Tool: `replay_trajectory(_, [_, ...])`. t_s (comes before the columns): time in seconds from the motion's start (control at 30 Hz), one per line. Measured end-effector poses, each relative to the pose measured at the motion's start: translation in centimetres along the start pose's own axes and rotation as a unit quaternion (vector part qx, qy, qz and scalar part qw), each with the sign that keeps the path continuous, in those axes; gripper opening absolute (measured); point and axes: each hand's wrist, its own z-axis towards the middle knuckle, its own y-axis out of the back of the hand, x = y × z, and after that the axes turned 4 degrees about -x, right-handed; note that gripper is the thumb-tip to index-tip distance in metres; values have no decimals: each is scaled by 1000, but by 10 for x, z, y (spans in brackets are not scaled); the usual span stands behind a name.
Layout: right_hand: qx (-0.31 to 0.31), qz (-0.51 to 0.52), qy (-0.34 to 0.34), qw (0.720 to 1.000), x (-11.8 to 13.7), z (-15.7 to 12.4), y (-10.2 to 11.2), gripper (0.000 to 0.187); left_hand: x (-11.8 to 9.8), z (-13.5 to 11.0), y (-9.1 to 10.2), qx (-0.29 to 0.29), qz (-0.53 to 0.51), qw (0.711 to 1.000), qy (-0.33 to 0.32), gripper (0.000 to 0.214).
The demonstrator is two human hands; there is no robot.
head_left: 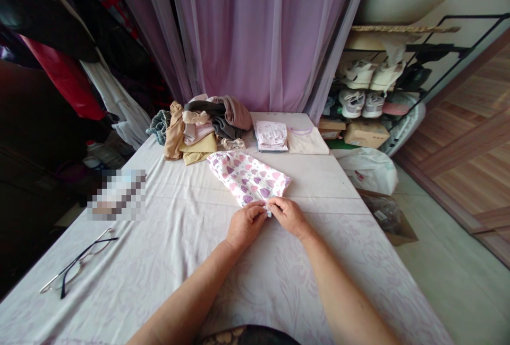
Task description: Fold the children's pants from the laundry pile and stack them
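Observation:
A white garment with pink and purple hearts lies on the cloth-covered table, its near corner between my two hands. My left hand pinches its near edge, fingers bent together. Right beside it, my right hand is closed on the same edge, thumb and fingers pressed together. A small pale bit, perhaps a label, shows just below the fingertips. The exact kind of garment cannot be made out.
A jumbled clothes pile sits at the far left of the table. Right of it are a folded printed stack and a folded cream top. Glasses lie near the left edge, by a blurred-out object. A shoe rack stands right.

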Motion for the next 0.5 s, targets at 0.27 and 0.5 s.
replay_trajectory(0.27, [-51, 69, -14, 996, 1, -1, -6, 13, 1, -1, 0, -37, -50, 998, 3, 12])
replay_trajectory(0.5, [-21, 77, 22, 997, 4, 1, -4, 14, 1, 0, 1, -35, -61, 997, 30, 11])
